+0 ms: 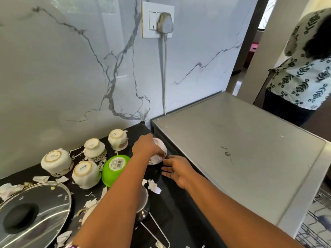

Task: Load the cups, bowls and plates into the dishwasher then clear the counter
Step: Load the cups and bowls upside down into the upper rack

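Several white patterned cups stand upside down on the black counter [168, 199], among them cups at the back [118, 139], the middle [94, 149] and the left [55, 161]. An upturned green bowl [114, 169] lies between them. My left hand [146, 146] grips a tilted white cup [159, 154] next to the dishwasher. My right hand [176, 170] hovers just right of that cup with relaxed, spread fingers and holds nothing. The dishwasher's grey top [232, 149] fills the right side, and its wire rack [315, 222] shows at the lower right.
A glass pan lid [34, 212] lies at lower left. A small steel pan [143, 208] with a wire handle sits under my left forearm. Torn paper scraps [154, 187] litter the counter. A plug and cord [164, 24] hang on the marble wall. Another person [304, 68] stands at right.
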